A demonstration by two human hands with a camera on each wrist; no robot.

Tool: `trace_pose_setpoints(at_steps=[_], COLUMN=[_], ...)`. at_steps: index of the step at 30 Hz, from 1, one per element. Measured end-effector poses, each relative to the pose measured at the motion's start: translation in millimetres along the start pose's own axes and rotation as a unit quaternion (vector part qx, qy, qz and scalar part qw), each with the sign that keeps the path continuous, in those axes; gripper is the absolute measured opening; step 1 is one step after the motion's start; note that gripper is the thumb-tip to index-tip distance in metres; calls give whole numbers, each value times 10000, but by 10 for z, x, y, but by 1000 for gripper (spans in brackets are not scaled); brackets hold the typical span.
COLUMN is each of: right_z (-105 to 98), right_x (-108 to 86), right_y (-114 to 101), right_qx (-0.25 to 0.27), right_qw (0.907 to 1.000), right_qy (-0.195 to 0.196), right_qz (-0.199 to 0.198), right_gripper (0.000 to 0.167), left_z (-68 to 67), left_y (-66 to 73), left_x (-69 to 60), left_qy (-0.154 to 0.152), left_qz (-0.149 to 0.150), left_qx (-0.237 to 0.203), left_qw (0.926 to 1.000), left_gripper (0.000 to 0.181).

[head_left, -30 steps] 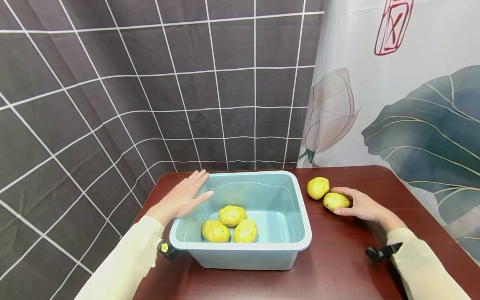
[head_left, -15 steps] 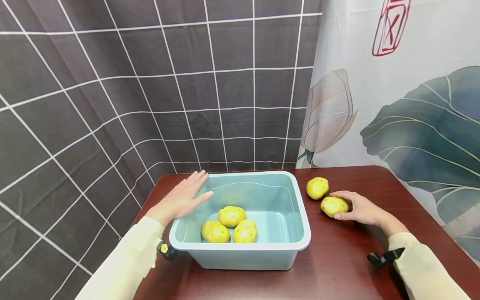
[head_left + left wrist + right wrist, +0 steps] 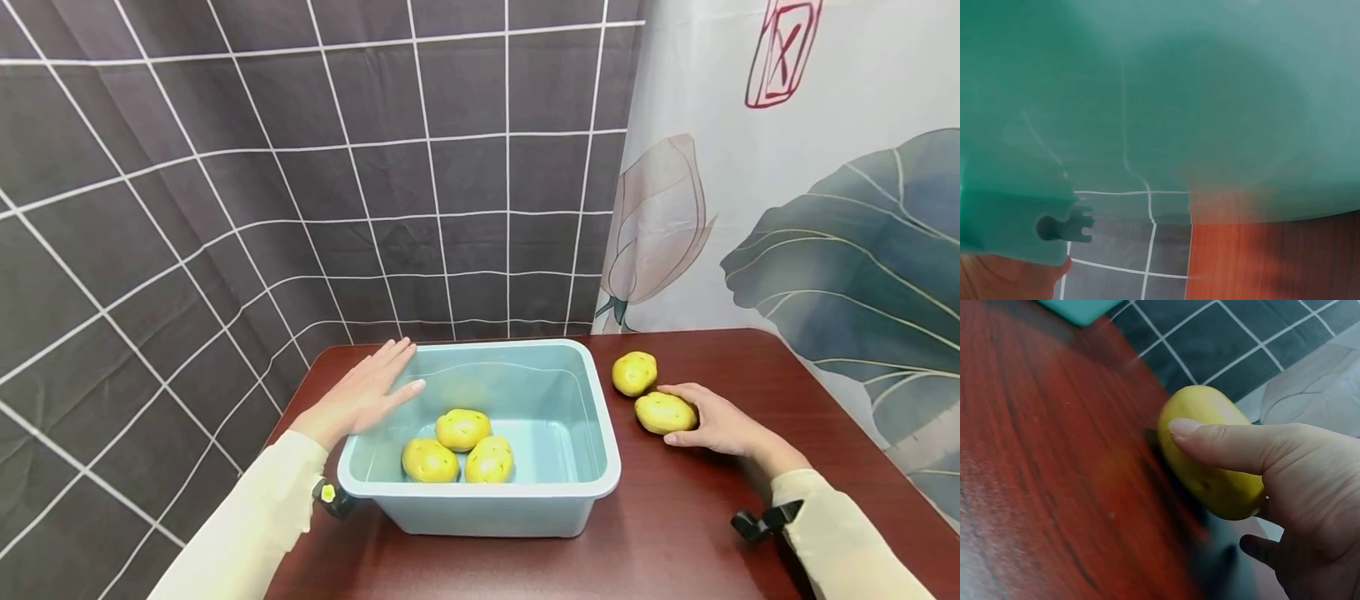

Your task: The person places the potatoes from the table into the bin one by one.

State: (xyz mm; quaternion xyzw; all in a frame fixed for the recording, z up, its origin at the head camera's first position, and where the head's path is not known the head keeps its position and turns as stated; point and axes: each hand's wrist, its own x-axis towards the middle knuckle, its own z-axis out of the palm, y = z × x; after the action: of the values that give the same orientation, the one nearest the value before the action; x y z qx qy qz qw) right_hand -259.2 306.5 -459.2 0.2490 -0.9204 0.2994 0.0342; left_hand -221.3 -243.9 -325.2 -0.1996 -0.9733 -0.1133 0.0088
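In the head view my right hand [image 3: 718,423] holds a yellow potato [image 3: 663,413] right of the bin, thumb on its near side and fingers at the far side. The right wrist view shows the thumb lying across this potato [image 3: 1213,487]; a dark shadow lies beside it on the table. Just behind it sits another potato [image 3: 634,373]. My left hand [image 3: 366,393], fingers straight, rests at the left rim of a pale blue plastic bin [image 3: 480,491]. Three potatoes [image 3: 462,430] lie together on the bin's floor. The bin's wall [image 3: 1147,112] fills most of the left wrist view.
The bin stands on a dark red wooden table [image 3: 660,533]. A dark grey curtain [image 3: 465,183] with a white grid hangs behind and to the left. At the right hangs a pale curtain [image 3: 705,75] with a flower and leaf print.
The potato in my right hand has shifted slightly left and turned a little, and the hand has moved with it. My left hand and the bin have stayed in place.
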Motion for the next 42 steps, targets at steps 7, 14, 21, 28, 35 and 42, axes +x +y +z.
trace_pose_setpoints(at_steps=[7,14,21,28,35,42], right_z=[112,159,164,125,47,-32], right_x=[49,56,55,63,75,96], right_y=[39,36,35,-14,-113,-215], right_qx=[45,63,135,286,369,450], right_qw=[9999,9994,9986,9979,9976,9977], right_qy=[124,273,364,415,477,431], right_qz=[75,226,349,401,326,268], right_gripper=[82,80,80,78,74,74], left_z=[-14,-12,-6,-2,-9,-12], left_y=[-5,11,5,-2,3,11], left_x=[8,-4,-2,-2,-9,-9], left_qy=[-6,-3,10,14,-1,16], left_qz=[-14,-16,-18,-25,-45,-23], left_qx=[0,-32,-37,-46,-43,-52], left_qw=[10000,10000,10000,10000,10000,10000], left_gripper=[82,80,81,81,82,82])
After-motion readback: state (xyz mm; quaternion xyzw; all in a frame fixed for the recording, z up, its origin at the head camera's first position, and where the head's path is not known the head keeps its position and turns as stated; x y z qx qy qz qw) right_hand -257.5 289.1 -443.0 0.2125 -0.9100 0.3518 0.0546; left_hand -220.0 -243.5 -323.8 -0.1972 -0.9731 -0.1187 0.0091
